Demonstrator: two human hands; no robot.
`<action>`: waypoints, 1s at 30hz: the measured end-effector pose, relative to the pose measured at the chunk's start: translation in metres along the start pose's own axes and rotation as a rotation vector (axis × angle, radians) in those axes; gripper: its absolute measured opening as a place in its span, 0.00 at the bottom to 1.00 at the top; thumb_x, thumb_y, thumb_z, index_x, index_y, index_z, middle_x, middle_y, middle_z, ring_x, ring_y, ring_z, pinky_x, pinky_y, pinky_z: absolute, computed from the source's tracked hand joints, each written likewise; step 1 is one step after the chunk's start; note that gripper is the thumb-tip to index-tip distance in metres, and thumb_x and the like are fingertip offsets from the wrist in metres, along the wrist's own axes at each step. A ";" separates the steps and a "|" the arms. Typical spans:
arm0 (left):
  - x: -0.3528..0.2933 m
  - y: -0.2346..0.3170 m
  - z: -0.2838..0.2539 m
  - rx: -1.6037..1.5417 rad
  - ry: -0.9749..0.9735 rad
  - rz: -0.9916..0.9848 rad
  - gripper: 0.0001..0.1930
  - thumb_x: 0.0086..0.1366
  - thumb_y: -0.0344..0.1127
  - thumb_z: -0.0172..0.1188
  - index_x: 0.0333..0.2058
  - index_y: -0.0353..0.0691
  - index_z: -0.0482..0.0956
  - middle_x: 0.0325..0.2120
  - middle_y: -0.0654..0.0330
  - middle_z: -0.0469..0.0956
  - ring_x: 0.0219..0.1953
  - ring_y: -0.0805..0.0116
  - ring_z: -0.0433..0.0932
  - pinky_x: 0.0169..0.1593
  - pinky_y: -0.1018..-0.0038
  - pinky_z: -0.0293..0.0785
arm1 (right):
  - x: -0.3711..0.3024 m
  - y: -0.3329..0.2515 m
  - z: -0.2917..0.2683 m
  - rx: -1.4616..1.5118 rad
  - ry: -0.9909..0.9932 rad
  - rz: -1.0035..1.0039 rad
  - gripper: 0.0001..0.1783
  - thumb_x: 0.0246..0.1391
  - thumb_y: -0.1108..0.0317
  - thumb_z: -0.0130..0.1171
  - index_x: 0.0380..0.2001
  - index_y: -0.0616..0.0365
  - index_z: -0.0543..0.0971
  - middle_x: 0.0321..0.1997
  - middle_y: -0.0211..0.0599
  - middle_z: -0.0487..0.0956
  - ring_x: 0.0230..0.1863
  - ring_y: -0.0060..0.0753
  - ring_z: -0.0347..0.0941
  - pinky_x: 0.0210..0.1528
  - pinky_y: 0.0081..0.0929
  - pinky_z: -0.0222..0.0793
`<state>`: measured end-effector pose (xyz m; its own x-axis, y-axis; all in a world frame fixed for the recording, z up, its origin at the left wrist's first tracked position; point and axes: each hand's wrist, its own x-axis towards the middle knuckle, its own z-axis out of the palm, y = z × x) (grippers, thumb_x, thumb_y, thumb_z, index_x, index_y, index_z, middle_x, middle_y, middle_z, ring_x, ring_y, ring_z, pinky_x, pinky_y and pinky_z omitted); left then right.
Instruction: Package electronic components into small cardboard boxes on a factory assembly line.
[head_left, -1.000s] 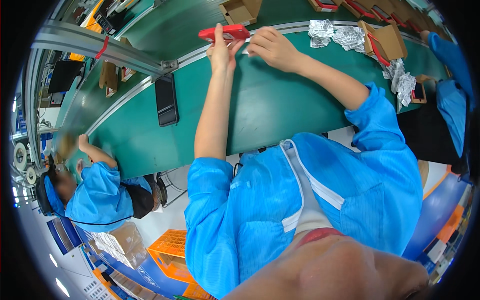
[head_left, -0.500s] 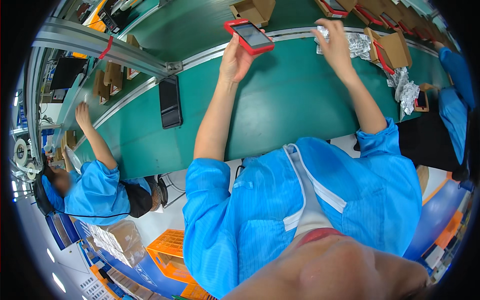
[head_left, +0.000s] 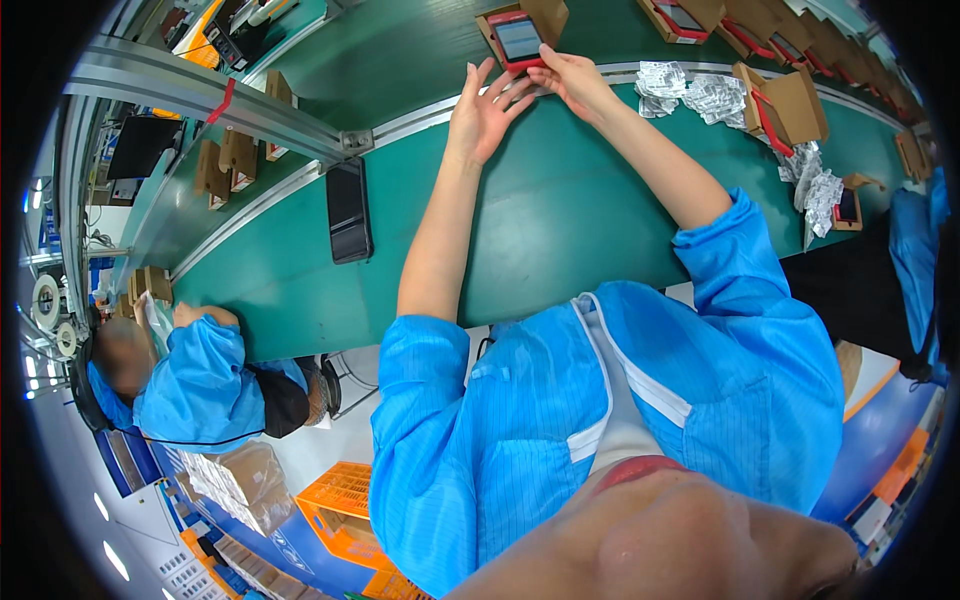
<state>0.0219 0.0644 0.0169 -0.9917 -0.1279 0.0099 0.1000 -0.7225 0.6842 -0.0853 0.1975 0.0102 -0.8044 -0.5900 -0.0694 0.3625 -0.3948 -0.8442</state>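
Note:
A red-framed handheld device with a screen (head_left: pixel 518 40) is at the small open cardboard box (head_left: pixel 551 18) beyond the table's metal rail. My right hand (head_left: pixel 575 82) grips the device's near right corner, its thumb on the top face and the other fingers below. My left hand (head_left: pixel 482 122) is open, palm up and fingers spread, just short of the device's near edge with nothing held. Whether the device rests fully inside the box I cannot tell. A black phone-like device (head_left: pixel 348 211) lies on the green table left of my left forearm.
Folded silvery-white leaflets or packets (head_left: pixel 712 98) lie by the rail at right, beside an open box (head_left: pixel 800 108) with a red item. Several boxes with red devices (head_left: pixel 682 20) line the far right. A metal post (head_left: pixel 250 105) slants at left; a co-worker (head_left: pixel 200 375) sits there.
The red device has moved from my left hand to the box, where my right hand now grips it. My left hand has let go. The co-worker at left has lowered an arm.

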 end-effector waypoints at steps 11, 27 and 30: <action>0.002 0.012 -0.047 0.617 0.536 0.305 0.21 0.67 0.43 0.51 0.50 0.31 0.70 0.47 0.50 0.69 0.44 0.64 0.72 0.47 0.70 0.71 | -0.047 0.025 -0.002 -0.694 -0.116 -0.049 0.12 0.57 0.61 0.57 0.33 0.61 0.76 0.28 0.28 0.75 0.26 0.17 0.69 0.28 0.13 0.64; -0.005 -0.002 -0.053 0.943 0.500 0.630 0.12 0.61 0.36 0.60 0.38 0.32 0.77 0.33 0.56 0.77 0.32 0.72 0.78 0.37 0.78 0.74 | -0.075 0.023 0.012 -1.113 -0.313 -0.439 0.07 0.54 0.68 0.58 0.30 0.63 0.76 0.25 0.32 0.71 0.23 0.22 0.65 0.27 0.19 0.63; -0.004 0.001 -0.056 1.079 0.553 0.670 0.12 0.61 0.36 0.60 0.38 0.33 0.77 0.40 0.52 0.73 0.37 0.68 0.76 0.40 0.75 0.73 | -0.073 0.024 0.012 -1.113 -0.305 -0.420 0.07 0.54 0.69 0.58 0.30 0.63 0.76 0.26 0.33 0.72 0.24 0.22 0.66 0.28 0.18 0.63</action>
<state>0.0307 0.0261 -0.0230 -0.5944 -0.6710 0.4432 0.1773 0.4282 0.8861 -0.0122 0.2231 0.0016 -0.5644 -0.7618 0.3179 -0.6177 0.1343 -0.7748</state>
